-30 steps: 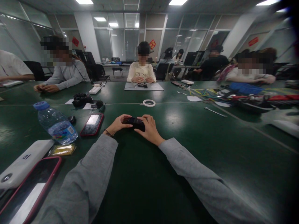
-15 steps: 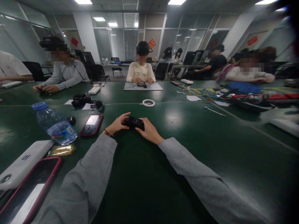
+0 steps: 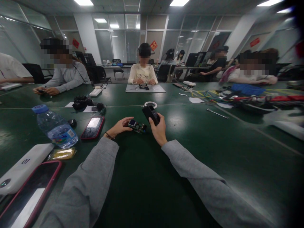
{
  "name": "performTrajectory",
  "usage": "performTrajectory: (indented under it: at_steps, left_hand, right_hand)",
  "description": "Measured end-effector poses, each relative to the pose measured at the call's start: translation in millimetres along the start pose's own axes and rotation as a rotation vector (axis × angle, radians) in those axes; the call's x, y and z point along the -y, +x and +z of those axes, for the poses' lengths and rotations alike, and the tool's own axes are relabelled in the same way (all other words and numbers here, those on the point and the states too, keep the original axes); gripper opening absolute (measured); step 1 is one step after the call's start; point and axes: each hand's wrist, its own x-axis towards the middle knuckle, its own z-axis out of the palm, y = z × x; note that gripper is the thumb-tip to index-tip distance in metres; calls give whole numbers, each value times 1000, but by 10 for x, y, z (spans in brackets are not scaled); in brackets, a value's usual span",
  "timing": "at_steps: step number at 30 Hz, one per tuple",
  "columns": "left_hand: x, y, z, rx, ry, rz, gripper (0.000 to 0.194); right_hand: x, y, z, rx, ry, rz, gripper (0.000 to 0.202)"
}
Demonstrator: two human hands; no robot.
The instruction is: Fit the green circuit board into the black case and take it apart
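Between the thumb and fingers of my left hand (image 3: 120, 127) is the left end of a green circuit board (image 3: 138, 127) with a small screen. My right hand (image 3: 158, 129) grips a black plastic cover (image 3: 150, 114), tilted up and apart from the board. The board is low over the green table (image 3: 147, 183); whether it touches the surface I cannot tell. Beyond the cover lies a white ring (image 3: 152, 104), partly hidden behind it.
Left of my arms are a phone (image 3: 93, 128), a water bottle (image 3: 55, 126), a yellow packet (image 3: 63, 153), a white power bank (image 3: 25, 167) and a red-cased phone (image 3: 30, 193). A wrench (image 3: 217, 113) and tangled cables (image 3: 213, 93) lie to the right. A person (image 3: 142, 71) sits opposite.
The black cover has come off the board. My right hand has lifted it up and to the right, while my left hand stays in place with the board, now exposed.
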Motion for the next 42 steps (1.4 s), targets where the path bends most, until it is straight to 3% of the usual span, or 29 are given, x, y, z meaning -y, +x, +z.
performTrajectory:
  at_steps: [3, 7, 23, 35, 42]
  left_hand:
    - [22, 11, -5, -28, 1, -3, 72]
    - [80, 31, -31, -44, -24, 21, 69]
    - [122, 47, -35, -145, -21, 27, 47]
    - [106, 35, -30, -104, -23, 45, 51]
    - [103, 23, -27, -107, -27, 35, 53]
  right_hand:
    - [-91, 34, 14, -18, 104, 150, 58]
    - [-135, 37, 26, 58, 179, 236, 59]
    - [-208, 20, 65, 209, 76, 183, 53]
    - [-133, 13, 51, 299, 141, 177, 52]
    - [-116, 14, 45, 287, 137, 173, 50]
